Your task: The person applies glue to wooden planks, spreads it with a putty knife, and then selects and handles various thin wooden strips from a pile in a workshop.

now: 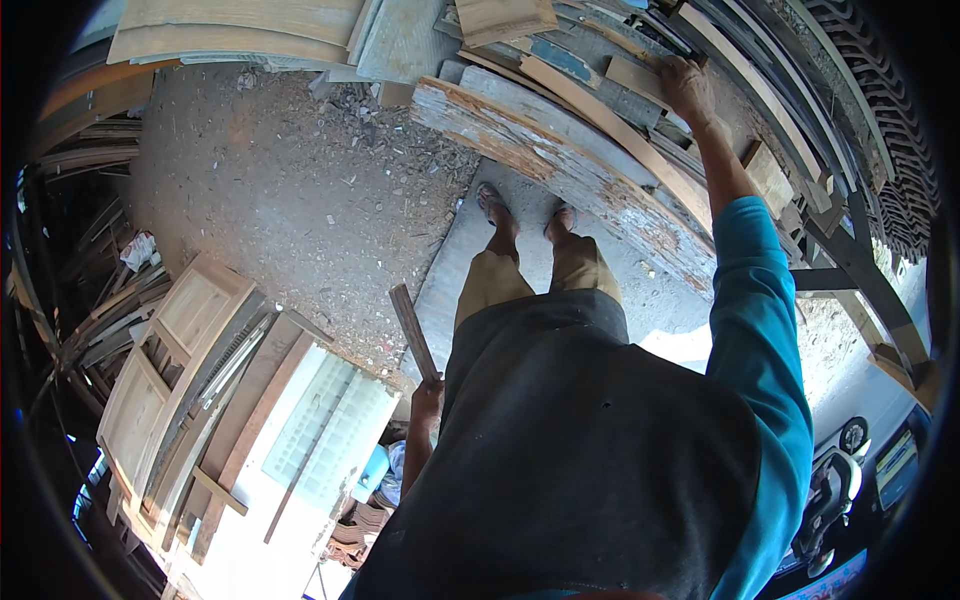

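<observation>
My left hand [427,402] hangs low beside my body, its fingers wrapped around the lower end of a narrow dark wooden strip [412,332] that points up and away. At the far right my right arm stretches over a heap of scrap boards. There my right hand [685,88] is closed among the planks, next to a short light board [637,82]. What its fingers grip is too small and too shaded to make out. A wide, weathered plank [560,170] with peeling paint stands on edge along the heap's near side.
Wooden panels [230,38] are stacked at the far left. Door frames [205,300] and boards lean beside a white slab [325,415] at the lower left. Wood chips litter the dirt floor [290,190]. Stacked roof tiles [880,130] and a motorbike [835,490] are on the right.
</observation>
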A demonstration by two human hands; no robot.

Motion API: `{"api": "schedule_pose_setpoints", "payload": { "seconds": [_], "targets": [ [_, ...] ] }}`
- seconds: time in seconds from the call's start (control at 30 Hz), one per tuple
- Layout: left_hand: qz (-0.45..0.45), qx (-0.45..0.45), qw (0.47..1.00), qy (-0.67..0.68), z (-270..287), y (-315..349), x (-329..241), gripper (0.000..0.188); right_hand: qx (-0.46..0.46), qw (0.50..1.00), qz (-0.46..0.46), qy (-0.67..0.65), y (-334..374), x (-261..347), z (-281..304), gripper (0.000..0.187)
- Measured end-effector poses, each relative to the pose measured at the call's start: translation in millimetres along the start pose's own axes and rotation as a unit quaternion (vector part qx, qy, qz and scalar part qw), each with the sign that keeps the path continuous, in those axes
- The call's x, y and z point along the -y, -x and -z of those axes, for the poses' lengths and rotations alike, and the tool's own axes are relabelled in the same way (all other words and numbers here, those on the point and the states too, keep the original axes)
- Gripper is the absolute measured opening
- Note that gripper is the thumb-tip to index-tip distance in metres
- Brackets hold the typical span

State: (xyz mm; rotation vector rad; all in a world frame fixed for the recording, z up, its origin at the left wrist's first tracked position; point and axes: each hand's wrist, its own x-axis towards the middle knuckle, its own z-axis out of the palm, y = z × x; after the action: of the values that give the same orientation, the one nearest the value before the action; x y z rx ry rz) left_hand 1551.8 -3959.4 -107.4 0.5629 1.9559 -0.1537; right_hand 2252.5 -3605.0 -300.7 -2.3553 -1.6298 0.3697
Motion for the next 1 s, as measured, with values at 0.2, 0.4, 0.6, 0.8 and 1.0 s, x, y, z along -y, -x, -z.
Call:
{"api": "schedule_pose_setpoints", "payload": {
  "seconds": [0.2,0.4,0.6,0.8,1.0],
  "targets": [
    [-0.042,0.024,0.998,-0.027,-3,4,-11,0.043,0.18,0.983,-0.026,0.008,-33,-14,14,0.03],
    [-0.122,-0.001,0.992,-0.041,12,-22,-40,0.044,0.119,0.99,0.039,0.058,-23,4,33,0.026],
    [-0.154,-0.056,0.985,0.047,12,-10,-96,0.029,-0.033,0.998,0.013,-0.055,19,25,72,0.027],
    [-0.25,-0.173,0.949,0.085,6,-5,-187,0.022,0.021,0.939,-0.136,-0.315,110,104,111,0.032],
    [-0.444,-0.134,0.875,0.138,-2,6,-292,0.031,0.085,0.85,-0.105,-0.51,201,225,105,0.027]
  ]
}}
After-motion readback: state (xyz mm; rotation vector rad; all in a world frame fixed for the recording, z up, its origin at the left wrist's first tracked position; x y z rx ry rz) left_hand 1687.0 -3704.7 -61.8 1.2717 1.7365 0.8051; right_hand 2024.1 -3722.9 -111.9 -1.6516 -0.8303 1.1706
